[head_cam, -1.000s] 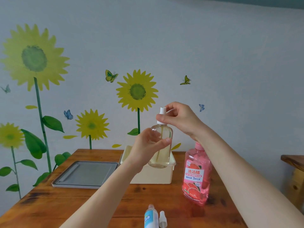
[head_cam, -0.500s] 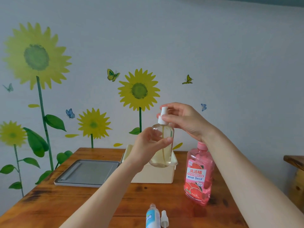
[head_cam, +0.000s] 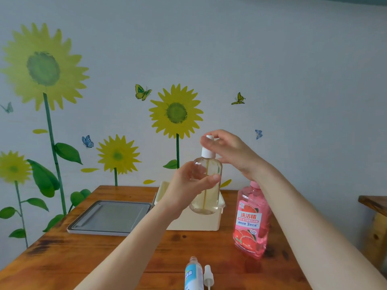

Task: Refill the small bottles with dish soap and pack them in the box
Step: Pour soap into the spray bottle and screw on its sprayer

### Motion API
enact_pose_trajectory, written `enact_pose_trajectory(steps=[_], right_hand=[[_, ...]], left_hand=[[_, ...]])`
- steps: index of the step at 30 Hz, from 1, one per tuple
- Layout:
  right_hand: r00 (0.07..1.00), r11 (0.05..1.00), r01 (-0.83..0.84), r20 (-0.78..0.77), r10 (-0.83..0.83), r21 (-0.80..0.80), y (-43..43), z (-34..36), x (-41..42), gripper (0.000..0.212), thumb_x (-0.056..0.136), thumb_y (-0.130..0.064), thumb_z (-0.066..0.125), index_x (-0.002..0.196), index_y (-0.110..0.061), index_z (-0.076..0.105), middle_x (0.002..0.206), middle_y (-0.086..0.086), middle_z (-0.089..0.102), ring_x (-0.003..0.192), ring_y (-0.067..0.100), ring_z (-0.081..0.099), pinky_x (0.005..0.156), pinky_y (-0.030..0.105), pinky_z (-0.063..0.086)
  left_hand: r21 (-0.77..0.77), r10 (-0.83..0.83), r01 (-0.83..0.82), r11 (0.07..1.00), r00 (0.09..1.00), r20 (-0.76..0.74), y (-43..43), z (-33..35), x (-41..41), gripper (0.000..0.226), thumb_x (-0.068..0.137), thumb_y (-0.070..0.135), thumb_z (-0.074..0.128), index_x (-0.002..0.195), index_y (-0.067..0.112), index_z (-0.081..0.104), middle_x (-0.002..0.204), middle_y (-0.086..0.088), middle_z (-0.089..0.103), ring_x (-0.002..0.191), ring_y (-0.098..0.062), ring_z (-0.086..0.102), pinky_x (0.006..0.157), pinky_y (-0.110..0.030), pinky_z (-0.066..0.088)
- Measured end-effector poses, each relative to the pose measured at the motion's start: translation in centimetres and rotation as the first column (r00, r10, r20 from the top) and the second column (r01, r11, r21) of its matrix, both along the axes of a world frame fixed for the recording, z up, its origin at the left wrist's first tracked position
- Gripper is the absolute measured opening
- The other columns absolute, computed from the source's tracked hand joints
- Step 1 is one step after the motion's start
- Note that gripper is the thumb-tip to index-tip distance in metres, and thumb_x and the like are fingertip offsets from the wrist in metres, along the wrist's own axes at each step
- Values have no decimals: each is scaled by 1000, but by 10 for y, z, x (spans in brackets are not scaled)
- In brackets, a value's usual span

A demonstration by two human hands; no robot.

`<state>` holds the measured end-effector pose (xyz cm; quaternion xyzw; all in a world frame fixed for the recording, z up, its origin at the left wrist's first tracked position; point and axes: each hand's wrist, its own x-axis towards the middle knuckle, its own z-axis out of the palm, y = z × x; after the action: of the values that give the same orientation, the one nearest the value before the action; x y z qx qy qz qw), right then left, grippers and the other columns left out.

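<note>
The clear bottle (head_cam: 206, 197), about two thirds full of pale yellow liquid with a dip tube running down its middle, is held upright in the air above the table, in front of the cream box (head_cam: 194, 223). The left hand (head_cam: 188, 185) wraps round its body, thumb across the front. The right hand (head_cam: 230, 151) comes from above, its fingers curled round the white pump top (head_cam: 208, 152) on the bottle's neck. On the wooden table (head_cam: 83, 258), just right of the box, the pink dish soap bottle (head_cam: 250, 222) stands upright. At the near edge stands a small bottle (head_cam: 193, 275) with a blue label and an open neck, a white spray head (head_cam: 208, 276) just beside it. A grey tray (head_cam: 109, 217) lies flat left of the box. Sunflower decals (head_cam: 176, 111) cover the wall behind.
</note>
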<state>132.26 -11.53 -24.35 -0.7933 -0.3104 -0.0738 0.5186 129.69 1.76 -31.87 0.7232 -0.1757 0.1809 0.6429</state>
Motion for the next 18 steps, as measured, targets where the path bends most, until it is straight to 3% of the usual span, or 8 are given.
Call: enact_pose_trajectory(steps=[2, 4, 7, 10, 12, 15, 18], right_hand=[[995, 993, -96, -34, 99, 68, -4, 0, 0, 32, 82, -32, 65, 112, -25, 57, 105, 4, 67, 95, 10, 65, 84, 26, 52], [997, 992, -80, 21, 78, 94, -3, 0, 0, 26, 82, -19, 68, 106, -21, 59, 90, 4, 70, 80, 6, 66, 75, 19, 52], [994, 996, 72, 82, -76, 53, 5, -1, 3, 33, 74, -28, 75, 100, -16, 58, 75, -5, 60, 68, 3, 59, 68, 18, 47], [997, 998, -16, -70, 21, 67, 1, -2, 4, 38, 79, -38, 65, 109, -17, 57, 99, 0, 65, 93, 11, 63, 84, 28, 51], [980, 980, -128, -130, 148, 150, -4, -3, 3, 27, 85, -23, 63, 111, -15, 60, 113, 8, 66, 105, 16, 63, 90, 34, 51], [999, 991, -44, -23, 47, 129, -1, -7, 4, 21, 79, -16, 70, 98, -15, 62, 94, 10, 68, 88, 17, 65, 83, 29, 50], [999, 994, 25, -27, -23, 103, 3, -9, 5, 40, 71, -34, 74, 101, -14, 58, 85, -1, 63, 77, 8, 61, 77, 23, 49]], left_hand=[[-17, 2, -2, 1000, 1000, -4, 2, 2, 1, 57, 56, 46, 73, 96, 10, 55, 88, -7, 61, 89, -26, 66, 72, -30, 48], [-9, 15, -16, 1000, 1000, -13, 4, 2, 2, 47, 62, 40, 75, 94, 11, 55, 84, -2, 60, 84, -22, 65, 71, -29, 47], [4, 22, -22, 1000, 999, -24, 4, -1, 4, 41, 65, 39, 76, 91, 14, 55, 83, -1, 60, 88, -24, 65, 77, -33, 49], [-11, -2, 1, 1000, 1000, -16, 4, 0, 3, 52, 57, 46, 73, 92, 13, 55, 87, -5, 61, 90, -26, 67, 77, -35, 48], [-26, 0, -1, 1000, 1000, -20, 6, 1, 3, 48, 60, 43, 75, 91, 13, 54, 86, -4, 61, 90, -27, 67, 75, -34, 48], [-7, 38, -38, 999, 999, -13, 7, -1, 5, 36, 67, 33, 76, 89, 14, 54, 81, 1, 60, 90, -27, 65, 73, -32, 47], [1, 35, -35, 999, 999, 1, 4, -3, 3, 43, 62, 40, 76, 90, 15, 55, 81, 1, 60, 92, -28, 65, 76, -35, 48]])
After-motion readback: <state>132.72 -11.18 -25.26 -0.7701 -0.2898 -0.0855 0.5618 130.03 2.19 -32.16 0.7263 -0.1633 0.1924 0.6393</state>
